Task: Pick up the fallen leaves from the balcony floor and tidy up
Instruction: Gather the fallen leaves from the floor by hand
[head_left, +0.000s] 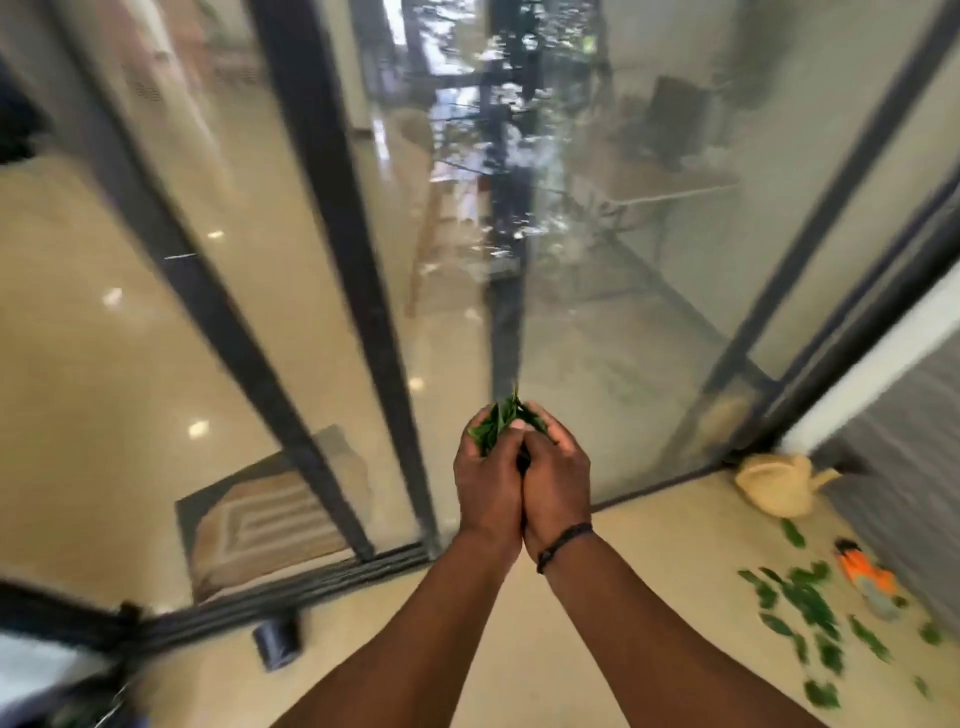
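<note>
A bunch of green leaves (500, 422) is cupped between both hands, held out in front of me at about waist height near the glass sliding door. My left hand (485, 480) and my right hand (557, 475) press together side by side, fingers curled round the leaves, whose tips poke out on top. A dark band circles my right wrist. Several more green leaves (810, 608) lie scattered on the beige balcony floor (649, 587) at the lower right.
Dark-framed glass sliding doors (322, 260) fill the view ahead, with a doormat (260, 519) behind the glass. A beige watering can (779, 486) lies in the right corner. An orange and grey tool (866, 577) rests by the leaves. A small dark object (278, 644) sits by the door track.
</note>
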